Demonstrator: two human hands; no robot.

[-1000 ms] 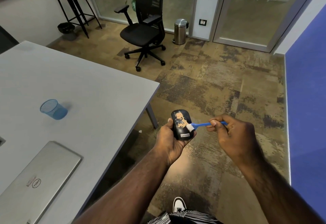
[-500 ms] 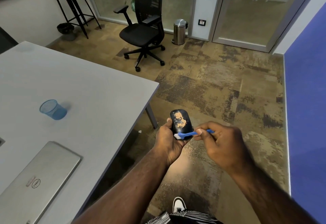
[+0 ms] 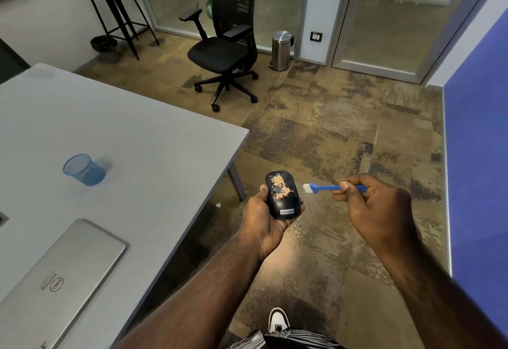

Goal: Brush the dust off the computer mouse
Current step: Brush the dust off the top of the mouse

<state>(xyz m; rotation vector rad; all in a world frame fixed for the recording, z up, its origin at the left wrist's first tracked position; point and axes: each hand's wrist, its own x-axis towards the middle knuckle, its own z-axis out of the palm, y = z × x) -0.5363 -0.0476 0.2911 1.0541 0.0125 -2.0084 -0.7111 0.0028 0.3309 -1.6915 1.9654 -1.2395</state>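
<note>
The grey tabletop [image 3: 143,139] fills the left of the view as before, carrying a closed silver Dell laptop [image 3: 55,280] at its near edge and a blue mesh cup [image 3: 83,169] farther back; none of these has shifted. Beyond it a black office chair [image 3: 225,43] and a steel pedal bin [image 3: 281,50] stand on the mottled brown floor [image 3: 330,128].

What has changed is the brush. Half a second ago its white bristles lay on the near end of the mouse; now the right hand [image 3: 376,205] has drawn away to the right, and the bristles hang in the air just beside the mouse's right edge, not touching it. That hand's grip is a pinch: thumb and curled fingers closed round the handle of the small blue brush [image 3: 320,187], which points left.

The left hand [image 3: 261,216] has kept its place off the tabletop's corner, above the floor, its fingers and thumb wrapped round the sides of the black Lenovo mouse [image 3: 281,195]. Tan dust [image 3: 279,185] still covers the middle of the mouse's top.
</note>
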